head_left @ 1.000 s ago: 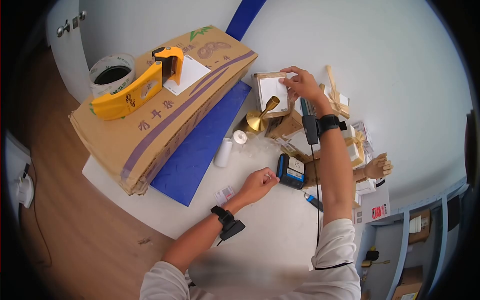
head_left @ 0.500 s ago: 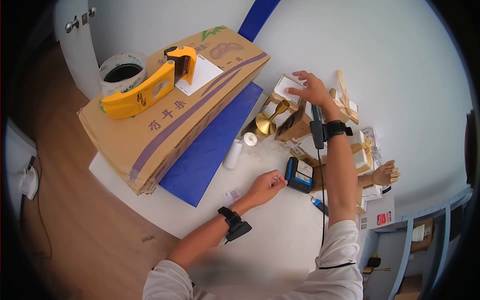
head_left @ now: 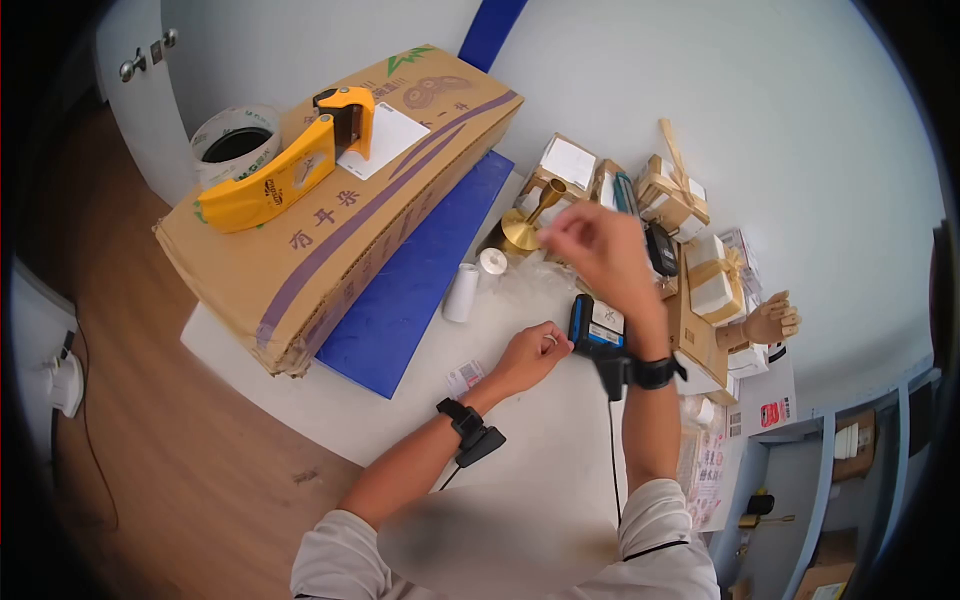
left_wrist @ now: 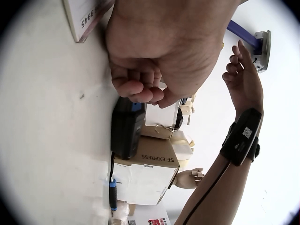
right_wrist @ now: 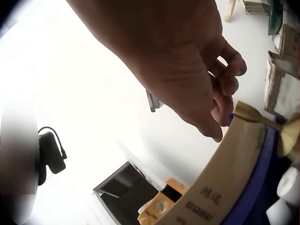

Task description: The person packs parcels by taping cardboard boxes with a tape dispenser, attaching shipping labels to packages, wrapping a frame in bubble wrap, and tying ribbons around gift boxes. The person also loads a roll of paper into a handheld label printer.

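My left hand rests low over the table with its fingers loosely curled, right beside a black and blue label printer. In the left wrist view its thumb and fingertips meet, with nothing visible in them. Blurred in the head view, my right hand is raised above the printer, fingers bent and nothing in them. Just left of it stands a brass candlestick. Behind the candlestick sits a small brown box with a white label. A white roll and a white spool are nearby.
A large carton lies at the left on a blue board, with a yellow tape dispenser on top. Ribboned boxes and a wooden hand model stand on the right. A printed label lies near my left wrist.
My right hand has let go of the small white-labelled box at the back and drawn back toward me, past the candlestick. The left hand has stayed beside the printer.
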A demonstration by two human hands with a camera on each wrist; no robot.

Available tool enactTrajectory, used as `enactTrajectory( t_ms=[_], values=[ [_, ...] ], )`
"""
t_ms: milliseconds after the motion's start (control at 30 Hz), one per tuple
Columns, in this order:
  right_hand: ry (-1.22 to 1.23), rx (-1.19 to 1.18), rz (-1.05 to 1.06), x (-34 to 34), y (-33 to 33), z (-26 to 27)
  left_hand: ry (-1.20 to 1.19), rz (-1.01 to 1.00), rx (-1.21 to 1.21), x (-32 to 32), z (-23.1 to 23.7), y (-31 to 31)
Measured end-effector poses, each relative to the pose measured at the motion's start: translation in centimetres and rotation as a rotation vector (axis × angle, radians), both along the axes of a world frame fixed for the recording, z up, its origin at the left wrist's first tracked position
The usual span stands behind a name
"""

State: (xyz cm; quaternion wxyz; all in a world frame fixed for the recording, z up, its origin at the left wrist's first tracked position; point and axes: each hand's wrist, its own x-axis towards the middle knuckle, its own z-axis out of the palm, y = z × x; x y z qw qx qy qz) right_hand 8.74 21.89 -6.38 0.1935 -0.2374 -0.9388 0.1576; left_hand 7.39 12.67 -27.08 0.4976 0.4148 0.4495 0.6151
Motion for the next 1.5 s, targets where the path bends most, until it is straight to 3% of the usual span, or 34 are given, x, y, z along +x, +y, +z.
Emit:
enactTrajectory(
  t_ms=[67, 133, 200, 267, 300, 367, 433, 467, 500, 533, 633, 733, 767, 800, 867, 900, 933, 1000, 1100, 1200, 1267, 1400, 1500],
  values=[
    [-0.060, 0.121, 0.170, -1.2, -3.1, -3.7, 0.098, -0.097, -0.103, -0.8, 0.8, -0.1],
    [-0.152, 0.284, 0.182, -2.6, -4.1, -7.2, 0.353, 0.222, 0.377, 1.0, -5.8, 2.6],
    [-0.299, 0.320, 0.168, -3.8, -4.1, -8.3, 0.278, 0.020, 0.215, -0.7, -2.7, -0.7],
    [-0.292, 0.332, 0.148, -4.4, -4.0, -10.0, 0.270, 0.065, 0.307, -0.3, -9.3, 2.4],
    [-0.272, 0.366, 0.146, -4.5, -4.0, -10.5, 0.280, 0.043, 0.329, -0.4, -8.6, 2.4],
    [-0.244, 0.367, 0.133, -4.1, -4.6, -10.3, -0.156, -0.079, 0.190, -0.7, -6.0, 1.7],
    [-0.212, 0.361, 0.126, -3.7, -5.4, -10.6, -0.159, -0.125, 0.133, -0.9, -2.8, 0.6],
    [-0.228, 0.273, 0.139, -3.6, -5.9, -10.9, -0.171, -0.149, 0.064, -1.1, -1.8, 0.4],
    [-0.242, 0.185, 0.157, -3.3, -6.1, -11.1, 0.060, -0.093, -0.012, -1.2, -1.9, 1.2],
    [-0.230, 0.190, 0.152, -2.8, -6.1, -11.3, 0.073, -0.096, -0.009, -0.9, -2.3, 1.4],
    [0.092, -0.113, 0.132, -0.4, -5.6, -10.3, 0.248, -0.005, 0.158, -1.0, -1.8, 0.6],
    [0.391, -0.453, 0.178, 5.3, -4.7, -7.2, 0.000, -0.001, -0.132, -0.9, 1.9, -0.8],
    [0.316, -0.633, 0.167, 7.7, -4.5, -6.0, -0.165, -0.035, -0.128, -1.1, 0.9, -0.5],
    [0.368, -0.838, 0.167, 9.7, -4.1, -6.3, -0.167, -0.087, -0.093, -1.4, 2.4, -0.7],
    [0.317, -0.953, 0.143, 13.8, -3.7, -6.6, -0.379, -0.276, -0.115, -1.9, 3.9, -1.1],
    [0.307, -0.971, 0.127, 15.4, -3.3, -7.8, -0.370, -0.265, -0.184, -1.1, 5.0, -1.4],
    [0.334, -0.977, 0.121, 16.7, -3.2, -8.9, -0.314, -0.391, -0.146, -1.0, 4.7, -1.5],
    [0.366, -1.062, 0.099, 18.7, -3.4, -10.9, -0.073, -0.480, -0.115, 0.2, 4.7, -1.9],
    [0.521, -0.958, -0.017, 20.5, -4.6, -14.3, 0.094, -0.484, -0.143, 2.1, 3.8, -2.5],
    [0.648, -0.850, -0.083, 22.0, -5.1, -18.0, 0.025, -0.417, -0.178, 3.2, 3.8, -2.7],
    [0.641, -1.035, -0.070, 23.1, -5.8, -19.0, 0.002, -0.401, -0.196, 3.6, 3.9, -2.8],
    [0.740, -1.075, 0.032, 23.0, -5.2, -19.1, -0.029, -0.402, -0.196, 4.0, 4.1, -3.2],
    [0.684, -1.153, 0.046, 23.1, -5.2, -19.6, 0.045, -0.416, -0.223, 4.7, 4.2, -3.5]
  ],
)
